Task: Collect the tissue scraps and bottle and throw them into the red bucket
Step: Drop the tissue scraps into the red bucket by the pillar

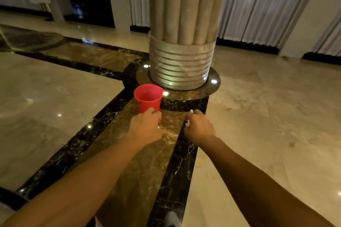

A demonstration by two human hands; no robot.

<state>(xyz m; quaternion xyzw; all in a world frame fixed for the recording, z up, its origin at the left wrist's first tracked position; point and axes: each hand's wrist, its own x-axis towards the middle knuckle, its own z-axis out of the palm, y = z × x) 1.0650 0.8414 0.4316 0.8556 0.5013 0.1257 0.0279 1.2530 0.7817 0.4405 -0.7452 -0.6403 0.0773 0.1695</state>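
- the right hand is seen from the back, its fingers curled shut around white tissue scraps; small white bits show at the thumb side and at the knuckles toward 12 o'clock.
- the left hand is also seen from the back with fingers curled; a tiny white speck shows at its 3 o'clock edge, but whether anything is gripped cannot be told.
- the two hands are held near each other, apart, with a strip of brown marble visible between them.
- the red bucket is found just at 12 o'clock of the left hand, upright on the floor, its mouth open to the camera; the left knuckles overlap its lower wall in the view, and contact cannot be told.
- from the right hand the bucket lies at about 10 o'clock, near.
- the marble floor is laid in pale slabs with a brown band edged in black running under both forearms.
- a fluted stone column with a ribbed base is set at 12 o'clock, just beyond the bucket, inside a dark ring with small floor lights.
- pale curtains are hung along the wall at 1 o'clock.
- a light shoe tip is seen at 6 o'clock, at the bottom edge.
- no bottle can be made out in the view.
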